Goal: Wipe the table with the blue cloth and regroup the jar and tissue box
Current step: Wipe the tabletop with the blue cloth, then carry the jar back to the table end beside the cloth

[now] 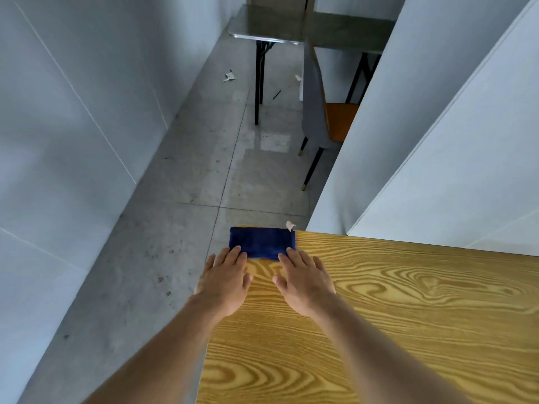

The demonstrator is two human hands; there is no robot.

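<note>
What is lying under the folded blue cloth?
The blue cloth lies on the far left corner of the wooden table. A pale tag sticks out. Anything beneath the cloth is covered.

— How much of the table (393,316) can you see?
— Only its far left corner; the rest runs off the right and bottom of the frame.
— And your arms?
— Cut off at the bottom edge, above the elbows.
— Your fingers?
— My left hand (223,282) covers the cloth's (262,242) near left corner, my right hand (304,282) its near right one. I cannot tell what the pale scrap (290,225) at its far right corner is.
— The chair (320,112)?
— Half hidden behind the white panel (408,126), upper right.
</note>
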